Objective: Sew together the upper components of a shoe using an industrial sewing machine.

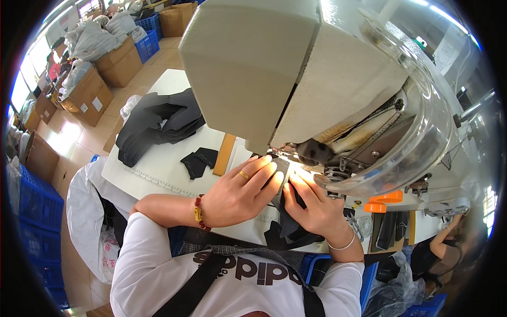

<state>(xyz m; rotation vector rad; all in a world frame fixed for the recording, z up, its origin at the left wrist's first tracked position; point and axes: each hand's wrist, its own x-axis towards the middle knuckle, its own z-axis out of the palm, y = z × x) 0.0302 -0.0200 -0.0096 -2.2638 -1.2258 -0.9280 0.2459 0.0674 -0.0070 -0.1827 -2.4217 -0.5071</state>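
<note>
The left hand [232, 195] lies flat with its fingers outstretched and close together, their tips on a dark grey fabric piece [281, 168] rather than closed around it. The right hand [311, 203] rests at the other side of the same piece, thumb bent toward it; whether it pinches an edge I cannot tell.

The piece sits between the 2 hands, just in front of the needle area of a white industrial sewing machine [253, 68]. Its visible strip has its long axis running from the needle toward the wearer, with the far end pointing at the machine. Black fabric [288, 240] lies folded at the near table edge, partly under the right hand.

Sewing looks to be under way on this 1 piece; how much of its seam is finished is hidden by fingers and machine. On the white table [119, 164], at the left, 2 small black cut pieces [199, 161] lie beside a wooden strip [224, 153], and a thick stack of dark panels [153, 124] appears unsewn. Beyond stand cardboard boxes [119, 61] and blue crates [148, 45].
</note>
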